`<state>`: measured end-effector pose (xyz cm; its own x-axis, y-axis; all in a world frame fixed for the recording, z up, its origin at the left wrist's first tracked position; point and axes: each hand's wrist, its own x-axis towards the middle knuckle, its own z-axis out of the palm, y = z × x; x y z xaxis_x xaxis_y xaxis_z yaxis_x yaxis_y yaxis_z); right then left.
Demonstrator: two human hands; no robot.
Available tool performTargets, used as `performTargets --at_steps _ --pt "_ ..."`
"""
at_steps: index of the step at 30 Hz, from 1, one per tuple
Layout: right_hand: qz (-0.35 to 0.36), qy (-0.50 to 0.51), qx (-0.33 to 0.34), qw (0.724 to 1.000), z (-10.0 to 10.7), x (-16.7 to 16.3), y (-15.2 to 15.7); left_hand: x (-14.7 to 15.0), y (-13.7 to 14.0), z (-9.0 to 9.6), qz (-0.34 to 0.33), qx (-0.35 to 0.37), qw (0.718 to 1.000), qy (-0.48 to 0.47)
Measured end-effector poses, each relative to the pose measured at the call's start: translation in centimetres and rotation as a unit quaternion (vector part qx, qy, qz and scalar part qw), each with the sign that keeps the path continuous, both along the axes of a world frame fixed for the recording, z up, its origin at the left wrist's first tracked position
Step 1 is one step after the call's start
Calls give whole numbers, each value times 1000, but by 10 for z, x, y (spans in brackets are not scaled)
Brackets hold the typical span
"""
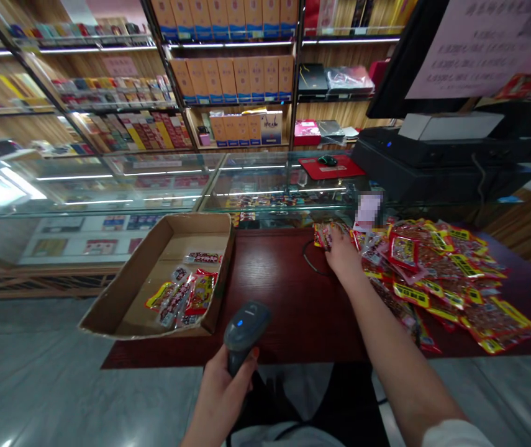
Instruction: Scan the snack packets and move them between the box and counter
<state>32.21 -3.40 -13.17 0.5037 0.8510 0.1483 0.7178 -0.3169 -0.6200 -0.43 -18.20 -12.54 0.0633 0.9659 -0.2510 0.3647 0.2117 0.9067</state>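
My left hand (223,388) is wrapped round the handle of a dark barcode scanner (248,324), whose blue light is lit, just past the table's near edge. My right hand (341,253) reaches to the table's far side, its fingers on a red and yellow snack packet (325,233); whether they grip it is hard to see. To the right of that hand spreads a heap of shiny red and yellow snack packets (446,267). At the left, an open cardboard box (153,254) contains several packets, among them a red one (201,293).
The dark red table (269,279) borders a glass display counter (256,180). A monitor (405,62) and black machine (433,164) stand at the back right, near a mouse (327,161) on a red mat (346,166). A thin cable (309,264) curls beside my right hand.
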Motion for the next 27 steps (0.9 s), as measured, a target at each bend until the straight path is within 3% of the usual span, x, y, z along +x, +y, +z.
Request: performTargets --at_steps 2,4,7,10,16,22,27 --pt "16 172 71 983 -2 -9 -7 -2 -1 1 14 -4 1000 3" --pt "43 356 125 925 -7 -25 -18 -2 0 1 30 -7 1000 -3" --pt "100 519 109 842 -19 -58 -34 0 1 2 43 -11 999 -24" --pt "105 635 89 760 -33 -86 -43 4 3 4 38 -9 999 -28" --pt "61 640 105 758 -51 -102 -45 6 2 1 40 -13 999 -19" --pt "77 670 108 731 -46 -103 -49 4 1 -7 59 15 998 -13" --pt "68 694 108 709 -44 -102 -49 6 4 1 60 5 998 -20"
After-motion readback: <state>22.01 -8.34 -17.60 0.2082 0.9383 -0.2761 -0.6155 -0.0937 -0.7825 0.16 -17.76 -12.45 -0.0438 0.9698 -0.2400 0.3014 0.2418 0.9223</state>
